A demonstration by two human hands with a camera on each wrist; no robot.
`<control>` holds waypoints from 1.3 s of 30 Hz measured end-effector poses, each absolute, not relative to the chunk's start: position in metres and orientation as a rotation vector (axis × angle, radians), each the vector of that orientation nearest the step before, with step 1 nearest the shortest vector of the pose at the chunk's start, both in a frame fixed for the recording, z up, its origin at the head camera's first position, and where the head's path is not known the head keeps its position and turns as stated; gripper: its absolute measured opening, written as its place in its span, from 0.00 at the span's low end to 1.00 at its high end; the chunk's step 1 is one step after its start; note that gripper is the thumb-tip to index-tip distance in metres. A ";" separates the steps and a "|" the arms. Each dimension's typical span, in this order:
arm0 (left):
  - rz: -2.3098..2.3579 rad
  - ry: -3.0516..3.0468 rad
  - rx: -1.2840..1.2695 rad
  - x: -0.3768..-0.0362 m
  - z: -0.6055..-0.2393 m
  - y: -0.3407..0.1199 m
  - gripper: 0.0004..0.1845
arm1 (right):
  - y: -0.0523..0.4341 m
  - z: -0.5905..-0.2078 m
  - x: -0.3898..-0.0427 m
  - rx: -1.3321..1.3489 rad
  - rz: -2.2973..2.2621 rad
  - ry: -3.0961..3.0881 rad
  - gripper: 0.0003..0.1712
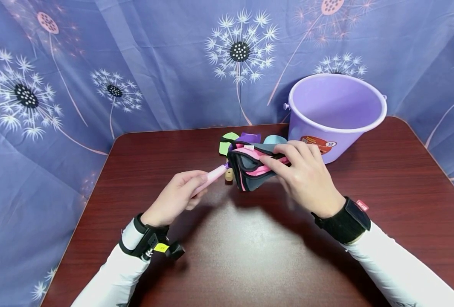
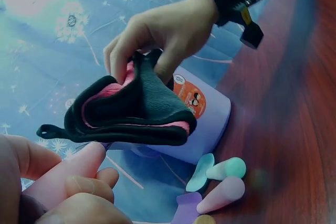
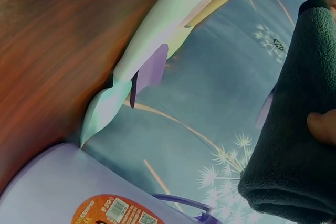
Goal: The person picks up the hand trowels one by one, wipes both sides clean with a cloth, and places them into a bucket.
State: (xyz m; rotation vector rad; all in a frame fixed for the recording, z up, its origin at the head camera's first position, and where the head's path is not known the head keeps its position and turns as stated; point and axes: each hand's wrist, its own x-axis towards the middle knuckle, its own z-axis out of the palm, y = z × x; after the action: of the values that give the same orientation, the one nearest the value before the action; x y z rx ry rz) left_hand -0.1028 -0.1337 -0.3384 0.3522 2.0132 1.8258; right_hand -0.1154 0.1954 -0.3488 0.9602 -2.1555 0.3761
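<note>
In the head view, my left hand [image 1: 175, 192] grips a small tool by its pale pink handle [image 1: 213, 175]. A purple neck shows where the tool meets a folded cloth [image 1: 253, 182], which hides most of the head. My right hand [image 1: 307, 179] holds this cloth, grey on one side and pink on the other with black edging, with fingers over its top. The left wrist view shows the cloth [image 2: 163, 95] folded in layers just beyond the pink handle [image 2: 79, 169], a black loop at its corner. Dark grey pile on the cloth [image 3: 294, 119] faces the right wrist view.
A purple bucket [image 1: 338, 138] with an orange label stands at the back right of the brown table [image 1: 154, 149]. Beside it lie a teal hand trowel [image 3: 157, 30], a purple-headed tool [image 3: 152, 72] with a pink handle, and a green-headed one [image 1: 228, 144]. Patterned blue fabric [image 1: 165, 64] hangs behind.
</note>
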 end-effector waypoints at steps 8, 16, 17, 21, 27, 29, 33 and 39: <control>1.896 1.885 0.282 -0.102 -0.339 -0.138 0.15 | 0.199 -0.349 -0.117 0.917 0.381 -2.136 0.18; 1.896 1.867 0.317 -0.100 -0.339 -0.142 0.14 | 0.204 -0.349 -0.123 0.835 0.382 -2.135 0.22; 1.896 1.869 0.323 -0.100 -0.339 -0.142 0.14 | 0.205 -0.349 -0.123 0.827 0.385 -2.142 0.21; 1.873 1.902 0.353 -0.099 -0.338 -0.143 0.15 | 0.208 -0.350 -0.124 0.790 0.394 -2.179 0.22; 1.784 2.029 0.403 -0.099 -0.336 -0.143 0.15 | 0.211 -0.350 -0.126 0.750 0.435 -2.239 0.25; 1.739 2.092 0.424 -0.099 -0.336 -0.143 0.14 | 0.212 -0.350 -0.127 0.739 0.449 -2.261 0.25; 1.622 2.245 0.493 -0.100 -0.336 -0.143 0.13 | 0.212 -0.351 -0.128 0.728 0.513 -2.273 0.24; 1.501 2.418 0.530 -0.100 -0.338 -0.141 0.11 | 0.209 -0.352 -0.126 0.720 0.656 -2.290 0.23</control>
State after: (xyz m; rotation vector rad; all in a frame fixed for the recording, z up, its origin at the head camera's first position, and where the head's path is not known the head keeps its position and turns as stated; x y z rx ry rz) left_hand -0.1002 -0.1410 -0.3377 0.5300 2.4177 1.5007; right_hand -0.1256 0.2094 -0.3517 0.7198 -2.2899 0.6557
